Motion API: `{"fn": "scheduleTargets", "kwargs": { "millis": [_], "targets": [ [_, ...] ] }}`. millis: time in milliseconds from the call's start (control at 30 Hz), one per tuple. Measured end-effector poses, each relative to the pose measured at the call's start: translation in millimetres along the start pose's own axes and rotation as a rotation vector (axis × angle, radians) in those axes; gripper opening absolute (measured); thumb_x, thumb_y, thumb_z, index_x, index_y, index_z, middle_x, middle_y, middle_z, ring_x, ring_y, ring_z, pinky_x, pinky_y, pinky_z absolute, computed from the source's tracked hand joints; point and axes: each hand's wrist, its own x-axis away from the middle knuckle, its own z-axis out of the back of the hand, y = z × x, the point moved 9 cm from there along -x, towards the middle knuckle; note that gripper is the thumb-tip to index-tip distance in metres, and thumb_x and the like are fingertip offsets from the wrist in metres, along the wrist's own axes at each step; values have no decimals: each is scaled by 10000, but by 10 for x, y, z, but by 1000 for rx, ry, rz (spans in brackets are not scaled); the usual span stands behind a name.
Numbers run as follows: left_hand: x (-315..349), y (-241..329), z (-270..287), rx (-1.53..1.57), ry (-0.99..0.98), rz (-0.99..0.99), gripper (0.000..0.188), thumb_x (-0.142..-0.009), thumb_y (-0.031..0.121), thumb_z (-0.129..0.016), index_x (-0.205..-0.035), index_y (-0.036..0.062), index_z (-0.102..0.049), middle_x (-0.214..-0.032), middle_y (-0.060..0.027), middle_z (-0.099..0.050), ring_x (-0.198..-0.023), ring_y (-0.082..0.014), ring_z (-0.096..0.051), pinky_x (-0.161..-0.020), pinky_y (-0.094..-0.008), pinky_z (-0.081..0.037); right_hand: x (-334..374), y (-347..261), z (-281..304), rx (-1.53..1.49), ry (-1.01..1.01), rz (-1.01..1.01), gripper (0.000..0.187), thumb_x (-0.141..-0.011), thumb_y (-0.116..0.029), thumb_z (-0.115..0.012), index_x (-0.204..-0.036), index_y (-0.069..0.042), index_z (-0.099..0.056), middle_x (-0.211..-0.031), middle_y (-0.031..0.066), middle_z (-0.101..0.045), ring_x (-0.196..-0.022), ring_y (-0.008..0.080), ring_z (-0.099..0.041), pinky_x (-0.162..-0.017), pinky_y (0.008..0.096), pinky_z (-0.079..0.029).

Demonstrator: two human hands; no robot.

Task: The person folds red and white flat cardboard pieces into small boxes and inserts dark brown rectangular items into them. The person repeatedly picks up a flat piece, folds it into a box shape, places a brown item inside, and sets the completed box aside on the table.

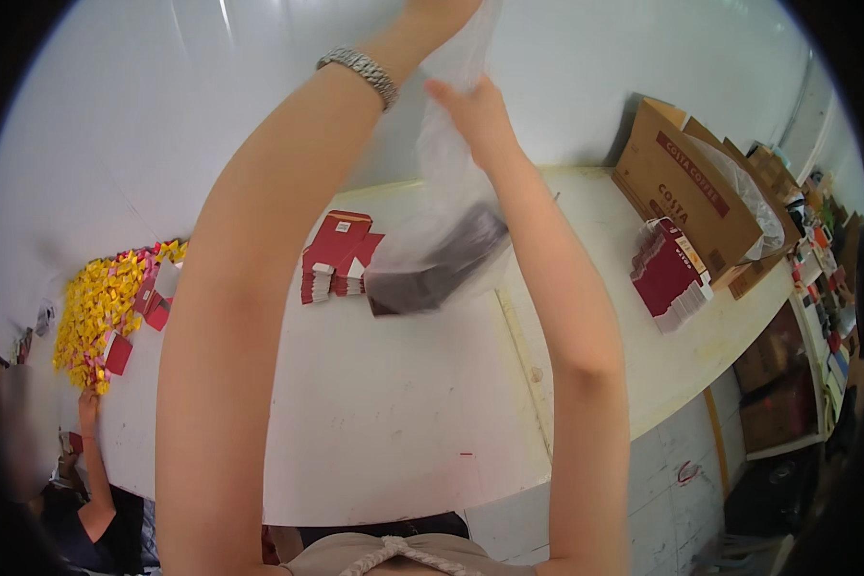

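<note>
Both arms reach up and forward, with a long clear plastic bag (442, 154) stretched between them. My left hand (442, 12), partly cut off by the top edge, closes on the bag's upper end. Lower down, my right hand (480, 120) grips the bag's side, its thumb showing and its other fingers partly hidden. Dark, flat pieces (437, 274) lie in the bag's bottom, blurred, and I cannot make out their kind. The bag hangs at or just above the white table (384, 403), beside stacked flat red cartons (336, 254).
A large brown cardboard box (682, 182) with a plastic liner stands at the back right. Before it sits another stack of red cartons (667, 274). At far left lies a heap of small yellow packets (101, 307), with a co-worker's hand (88, 398) at its near edge.
</note>
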Motion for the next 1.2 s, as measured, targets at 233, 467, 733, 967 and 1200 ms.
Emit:
{"fn": "scheduleTargets", "kwargs": {
  "millis": [233, 467, 733, 967, 1200],
  "targets": [
    [1042, 553, 530, -168, -289, -115, 698, -840, 198, -632, -1431, 32, -298, -1459, -208, -307, -1344, -344, -301, -1091, -435, -289, -555, -719, 440, -649, 231, 265, 211, -889, -149, -519, -789, 25, -582, -741, 104, -597, -662, 201, -545, -627, 360, -448],
    [3985, 1266, 1159, -242, -1306, 438, 1095, -577, 691, -727, -1421, 91, -371, -1516, -293, -76, -1387, -493, -109, -989, -737, -172, -366, -496, 2657, 701, 821, 290, 181, -898, -147, -522, -911, 22, -585, -826, 183, -611, -762, 302, -584, -703, 412, -460],
    [4004, 1323, 1068, -142, -972, 384, 801, -472, 626, -783, -1055, 117, -578, -1131, -83, -526, -1180, -315, -431, -979, -623, -290, 1836, 1264, 2128, 895, 66, -169, 935, -874, -396, -632, -1474, 34, -59, -1532, 284, 11, -1437, 376, 22, -1149, 458, -88],
    [4090, 826, 337, -100, -767, 94, 740, -616, 614, -711, -1090, 72, -541, -1200, -112, -498, -1234, -286, -388, -1045, -589, -223, 2696, 1030, 1054, 1029, -65, 94, 466, -793, -90, -679, -1233, -63, -529, -1464, 254, -282, -1340, 475, -264, -1062, 510, -305],
    [3940, -905, 1241, -384, -618, 740, 794, -709, 440, -738, -1297, -6, -445, -1287, -175, -493, -1297, -351, -374, -1076, -483, -281, 2215, 534, 5, 864, -104, 506, 248, -722, 43, -612, -946, -50, -666, -1166, 150, -619, -1116, 334, -534, -903, 423, -462]
  ]
}}
